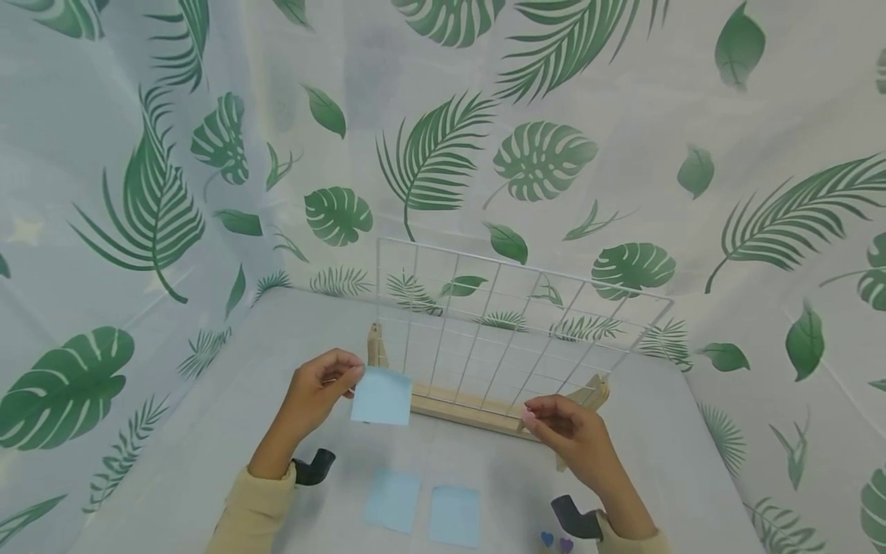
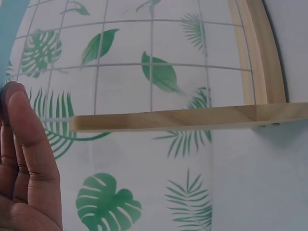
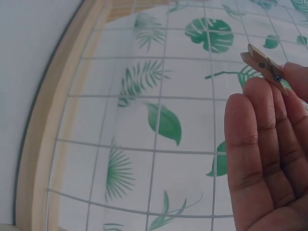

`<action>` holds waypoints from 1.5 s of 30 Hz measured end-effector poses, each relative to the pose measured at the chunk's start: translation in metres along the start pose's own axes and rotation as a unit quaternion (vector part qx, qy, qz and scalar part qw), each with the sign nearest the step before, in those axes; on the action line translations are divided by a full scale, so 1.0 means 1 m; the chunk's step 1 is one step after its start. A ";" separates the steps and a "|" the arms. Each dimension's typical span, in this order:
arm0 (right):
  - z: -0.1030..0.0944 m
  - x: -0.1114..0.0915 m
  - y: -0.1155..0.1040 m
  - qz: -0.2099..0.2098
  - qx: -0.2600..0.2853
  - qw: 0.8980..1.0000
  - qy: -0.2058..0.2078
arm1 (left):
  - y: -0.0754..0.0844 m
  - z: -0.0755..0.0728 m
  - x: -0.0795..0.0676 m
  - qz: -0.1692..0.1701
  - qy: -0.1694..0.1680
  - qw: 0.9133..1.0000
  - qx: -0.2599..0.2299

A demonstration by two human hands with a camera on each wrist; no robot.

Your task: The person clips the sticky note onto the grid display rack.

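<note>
My left hand [image 1: 314, 394] pinches a light blue paper square [image 1: 382, 398] at its upper left corner, in front of the left part of a white wire grid [image 1: 500, 263]. In the left wrist view only an edge of the paper [image 2: 8, 33] shows above the fingertips. Thumb and fingertips of my right hand [image 1: 574, 432] hold a small wooden clothespin [image 3: 262, 66], its tips pointing away from the fingers. A pink piece [image 1: 529, 418] shows at those fingertips in the head view. The grid stands on a wooden base [image 1: 471, 416] with wooden side supports.
Two more light blue paper squares [image 1: 392, 500] lie side by side on the white tabletop [image 1: 339, 523]. A blue heart [image 1: 547, 538] and a purple heart [image 1: 566, 545] are at the lower right. Leaf-patterned cloth [image 1: 443, 85] hangs behind and at the sides.
</note>
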State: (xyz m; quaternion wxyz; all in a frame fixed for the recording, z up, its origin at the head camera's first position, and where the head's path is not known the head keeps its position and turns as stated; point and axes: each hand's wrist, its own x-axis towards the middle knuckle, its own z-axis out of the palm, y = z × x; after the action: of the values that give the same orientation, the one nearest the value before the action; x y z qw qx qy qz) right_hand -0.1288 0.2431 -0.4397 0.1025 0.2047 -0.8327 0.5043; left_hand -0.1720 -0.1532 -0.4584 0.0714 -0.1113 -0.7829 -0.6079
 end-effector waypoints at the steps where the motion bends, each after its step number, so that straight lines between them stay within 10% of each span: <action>1: 0.001 0.000 0.000 -0.005 0.005 1.000 0.001 | -0.001 0.000 0.001 0.003 0.002 1.000 0.003; 12: 0.008 0.003 0.003 -0.066 0.017 0.998 0.012 | -0.002 0.000 0.009 0.034 -0.001 0.999 0.013; 45: 0.004 0.031 -0.023 -0.081 0.026 0.996 -0.001 | 0.022 0.012 0.035 0.104 0.006 0.995 0.004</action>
State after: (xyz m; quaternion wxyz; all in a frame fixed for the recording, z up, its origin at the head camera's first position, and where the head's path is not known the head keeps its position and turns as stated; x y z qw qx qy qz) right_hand -0.1465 0.2231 -0.4113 0.1371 0.2749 -0.8002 0.5151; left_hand -0.1998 -0.1335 -0.4326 0.1395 -0.1880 -0.7689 -0.5949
